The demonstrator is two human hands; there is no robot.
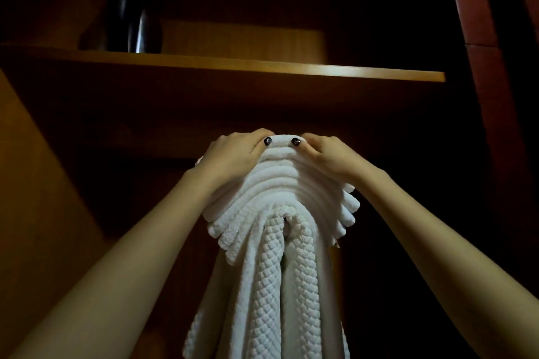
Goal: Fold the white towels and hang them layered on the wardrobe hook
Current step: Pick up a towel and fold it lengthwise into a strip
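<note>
1. Waffle-weave towel [271, 285]: nearest me, hanging straight down with its long axis vertical and its top running up under the arch of layers.
2. White towels [280, 183]: folded layers arching over that one, their ridges curving left to right across the crown. I am judging the hook to be under the crown, but it is hidden.
3. Left hand [233, 151]: gripping the crown's left shoulder, fingers curling over the far side, thumb pressing the front.
4. Right hand [326, 154]: gripping the right shoulder likewise. The thumbs are sitting just apart at the peak and neither hand is nearer, so I am reading any seating push as going straight down.
5. Shelf [262, 67]: lying above and beyond both hands.
6. Dark vessel [137, 29]: standing towards the shelf's left end, farthest back.
</note>
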